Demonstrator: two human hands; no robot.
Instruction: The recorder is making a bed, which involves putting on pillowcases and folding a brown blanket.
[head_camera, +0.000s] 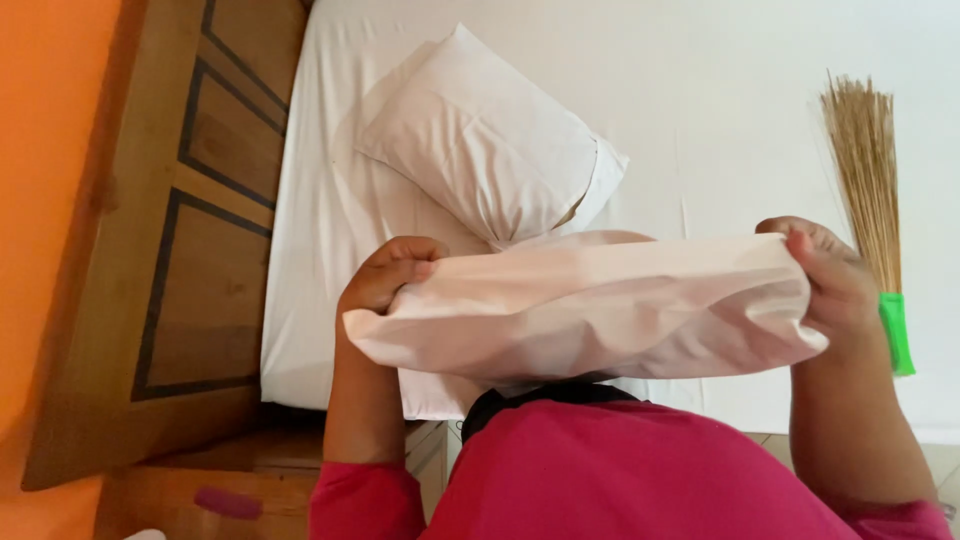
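Head view: in the lower middle of the frame a soft, creased white pillowcase (585, 305) is stretched sideways between both hands, above a pink shirt (620, 470). The left hand (385, 275) has its grip closed on the pillowcase's left corner, fingers curled over the cloth; the right hand (830, 275) pinches the right end shut. Behind, upper centre, a plump white pillow (480, 140) lies on the smooth white bed (720, 90). A straw broom (865, 170) with a green handle lies at right; a panelled wooden headboard (190, 220) stands at left.

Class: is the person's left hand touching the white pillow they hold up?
Touching. The head view shows the left hand with fingers curled over the held pillow's edge.
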